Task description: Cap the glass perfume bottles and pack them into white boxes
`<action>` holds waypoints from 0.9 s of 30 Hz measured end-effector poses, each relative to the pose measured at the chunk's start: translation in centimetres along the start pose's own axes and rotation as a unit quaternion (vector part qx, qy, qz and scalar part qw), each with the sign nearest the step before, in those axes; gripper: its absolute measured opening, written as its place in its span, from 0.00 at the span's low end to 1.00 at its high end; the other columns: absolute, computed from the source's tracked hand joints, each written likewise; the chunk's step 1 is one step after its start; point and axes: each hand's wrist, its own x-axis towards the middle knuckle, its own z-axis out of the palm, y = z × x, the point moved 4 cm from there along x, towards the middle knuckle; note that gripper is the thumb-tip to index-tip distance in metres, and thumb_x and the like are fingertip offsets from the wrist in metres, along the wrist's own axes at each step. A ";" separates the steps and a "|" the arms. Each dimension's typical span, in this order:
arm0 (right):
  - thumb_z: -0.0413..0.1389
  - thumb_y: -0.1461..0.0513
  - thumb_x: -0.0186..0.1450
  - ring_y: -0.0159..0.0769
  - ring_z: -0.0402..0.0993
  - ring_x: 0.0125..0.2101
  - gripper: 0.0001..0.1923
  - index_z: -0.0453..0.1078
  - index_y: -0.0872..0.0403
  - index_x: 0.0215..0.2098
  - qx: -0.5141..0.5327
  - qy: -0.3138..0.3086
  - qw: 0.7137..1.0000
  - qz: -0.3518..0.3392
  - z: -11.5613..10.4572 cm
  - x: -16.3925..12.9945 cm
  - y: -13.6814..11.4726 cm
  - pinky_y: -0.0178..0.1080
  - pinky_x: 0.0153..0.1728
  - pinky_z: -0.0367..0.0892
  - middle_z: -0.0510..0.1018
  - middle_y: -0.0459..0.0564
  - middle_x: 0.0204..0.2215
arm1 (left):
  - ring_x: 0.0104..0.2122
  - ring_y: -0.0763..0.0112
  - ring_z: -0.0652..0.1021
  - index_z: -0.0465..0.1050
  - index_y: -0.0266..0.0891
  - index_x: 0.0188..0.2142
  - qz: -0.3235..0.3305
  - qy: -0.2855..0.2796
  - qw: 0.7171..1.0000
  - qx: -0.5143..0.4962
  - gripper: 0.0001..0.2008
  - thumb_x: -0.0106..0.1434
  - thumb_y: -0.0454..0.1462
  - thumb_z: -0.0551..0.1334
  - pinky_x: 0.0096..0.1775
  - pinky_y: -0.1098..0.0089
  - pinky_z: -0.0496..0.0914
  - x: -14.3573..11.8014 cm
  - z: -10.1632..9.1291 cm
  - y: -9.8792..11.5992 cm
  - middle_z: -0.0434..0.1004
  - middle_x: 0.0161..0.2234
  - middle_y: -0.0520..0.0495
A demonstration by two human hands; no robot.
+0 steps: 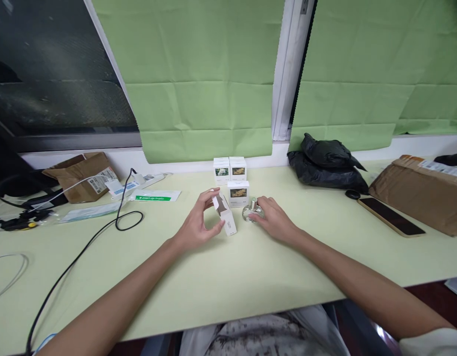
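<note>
Between the thumb and fingers of my left hand (197, 222) is a small white box (227, 221), tilted, with a dark opening or panel showing near its top. My right hand (276, 217) grips a round clear glass bottle (251, 212) with a pale green top, at the table surface or just above it. Right behind the two hands stands a white box with a yellow flower picture (238, 194). Farther back, more white boxes (221, 171) stand by the wall, one showing white flowers.
At the left lie an open brown carton (82, 178), a green-and-white packet (156, 196) and a black cable (102, 228) running to the front edge. On the right are black plastic bags (327, 165), a phone (390, 216) and a brown parcel (421, 193). Green blinds (202, 74) hang behind.
</note>
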 end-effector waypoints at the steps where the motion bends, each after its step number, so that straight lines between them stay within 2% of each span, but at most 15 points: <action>1: 0.56 0.54 0.74 0.48 0.69 0.42 0.09 0.65 0.49 0.42 -0.001 0.004 1.000 0.008 0.1 0.0 0.2 0.48 0.42 0.67 0.76 0.52 0.42 | 0.72 0.51 0.59 0.52 0.50 0.69 0.000 -0.008 1.000 -0.009 0.35 0.68 0.40 0.65 0.68 0.49 0.64 0.0 0.1 0.2 0.55 0.72 0.37; 4: 0.60 0.54 0.71 0.50 0.69 0.46 0.16 0.64 0.50 0.51 0.021 0.043 0.999 0.026 0.0 0.0 0.7 0.49 0.45 0.68 0.74 0.54 0.47 | 0.73 0.51 0.57 0.51 0.50 0.69 -0.007 -0.029 0.999 -0.032 0.35 0.69 0.40 0.66 0.69 0.48 0.62 -0.1 0.6 0.4 0.53 0.73 0.36; 7: 0.64 0.53 0.68 0.52 0.68 0.50 0.24 0.61 0.50 0.56 0.047 0.123 0.991 0.020 -0.8 -0.3 0.3 0.52 0.49 0.69 0.72 0.56 0.50 | 0.73 0.49 0.57 0.52 0.51 0.68 -0.023 -0.025 0.998 -0.050 0.37 0.66 0.42 0.69 0.67 0.47 0.64 -0.2 1.3 0.2 0.50 0.73 0.35; 9: 0.63 0.53 0.69 0.51 0.68 0.49 0.20 0.62 0.50 0.53 0.051 0.166 0.985 -0.003 -1.5 -0.6 -0.6 0.52 0.48 0.69 0.71 0.56 0.47 | 0.71 0.48 0.60 0.53 0.50 0.66 -0.033 0.006 0.998 -0.062 0.38 0.64 0.43 0.72 0.64 0.48 0.67 -0.2 1.7 0.0 0.52 0.72 0.35; 11: 0.61 0.56 0.71 0.49 0.69 0.46 0.13 0.63 0.49 0.50 0.049 0.185 0.981 -0.046 -2.1 -0.8 -1.7 0.51 0.47 0.69 0.72 0.54 0.44 | 0.69 0.49 0.64 0.57 0.49 0.64 -0.040 0.041 0.997 -0.055 0.35 0.63 0.43 0.73 0.63 0.50 0.68 -0.3 1.9 -0.1 0.57 0.68 0.36; 14: 0.58 0.59 0.74 0.47 0.70 0.44 0.08 0.66 0.49 0.50 0.048 0.170 0.977 -0.119 -2.3 -1.1 -3.2 0.51 0.46 0.70 0.73 0.52 0.41 | 0.66 0.52 0.67 0.63 0.47 0.61 -0.042 0.059 0.997 -0.032 0.28 0.65 0.41 0.71 0.63 0.52 0.67 -0.3 2.2 0.4 0.63 0.63 0.38; 17: 0.56 0.62 0.75 0.46 0.72 0.45 0.11 0.67 0.47 0.55 0.074 0.136 0.973 -0.171 -1.8 -1.4 -3.9 0.49 0.45 0.73 0.75 0.53 0.43 | 0.66 0.52 0.69 0.62 0.47 0.64 -0.049 0.033 0.997 -0.056 0.29 0.67 0.40 0.69 0.61 0.55 0.70 -0.3 2.5 1.3 0.65 0.64 0.38; 22: 0.57 0.62 0.75 0.44 0.74 0.51 0.20 0.64 0.44 0.64 0.140 0.088 0.969 -0.186 -1.4 -1.7 -4.2 0.48 0.48 0.78 0.71 0.56 0.57 | 0.64 0.53 0.72 0.59 0.48 0.68 -0.055 -0.020 0.995 -0.080 0.32 0.68 0.38 0.67 0.56 0.57 0.75 -0.4 2.7 2.7 0.66 0.68 0.38; 25: 0.56 0.62 0.75 0.47 0.70 0.60 0.24 0.61 0.42 0.67 0.147 0.070 0.967 -0.196 -1.8 -1.7 -4.7 0.52 0.55 0.76 0.66 0.57 0.64 | 0.61 0.54 0.76 0.59 0.49 0.69 -0.040 -0.031 0.997 -0.066 0.34 0.66 0.37 0.68 0.53 0.60 0.77 -0.3 2.6 3.2 0.68 0.66 0.39; 27: 0.55 0.62 0.75 0.47 0.69 0.62 0.25 0.60 0.41 0.69 0.150 0.062 0.964 -0.209 -2.1 -1.7 -5.0 0.53 0.58 0.74 0.65 0.56 0.65 | 0.58 0.56 0.78 0.60 0.49 0.69 -0.030 -0.031 0.997 -0.058 0.36 0.64 0.37 0.70 0.52 0.61 0.78 -0.3 2.5 3.4 0.70 0.65 0.40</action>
